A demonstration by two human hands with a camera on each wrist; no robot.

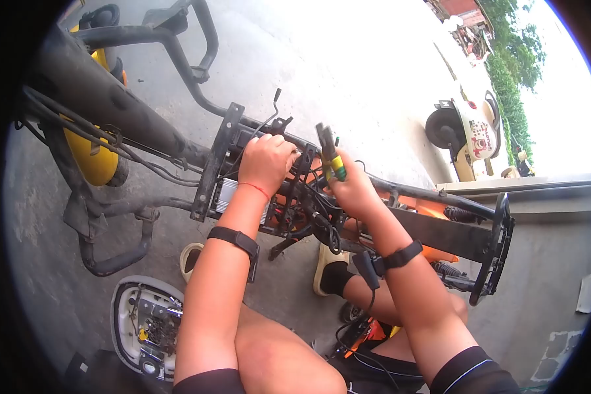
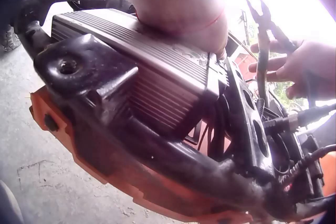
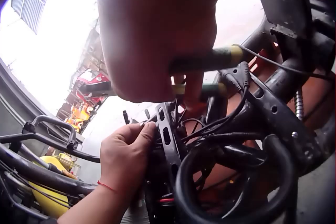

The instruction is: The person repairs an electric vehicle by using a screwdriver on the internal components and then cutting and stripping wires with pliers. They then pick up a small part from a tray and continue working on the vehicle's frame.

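Observation:
My left hand point(image 1: 266, 164) reaches over a black tubular vehicle frame point(image 1: 167, 134), beside a slotted metal bracket point(image 3: 167, 134). In the right wrist view its thumb and index finger pinch together at the bracket's edge; I cannot tell what small part is between them. Below that hand sits a silver finned metal box point(image 2: 131, 45). My right hand point(image 1: 354, 187) grips pliers point(image 1: 337, 164) with green and yellow handles, just right of the left hand. The pliers' jaws point upward, parted, in the left wrist view. Black cables point(image 3: 226, 113) run beside the bracket.
A pale tray-like shell point(image 1: 118, 315) holding loose hardware lies on the floor at lower left. Yellow bodywork point(image 1: 92, 154) stands beyond the frame at left. A white scooter point(image 1: 482, 138) is parked at the back right. Orange panels point(image 2: 79, 145) lie under the frame.

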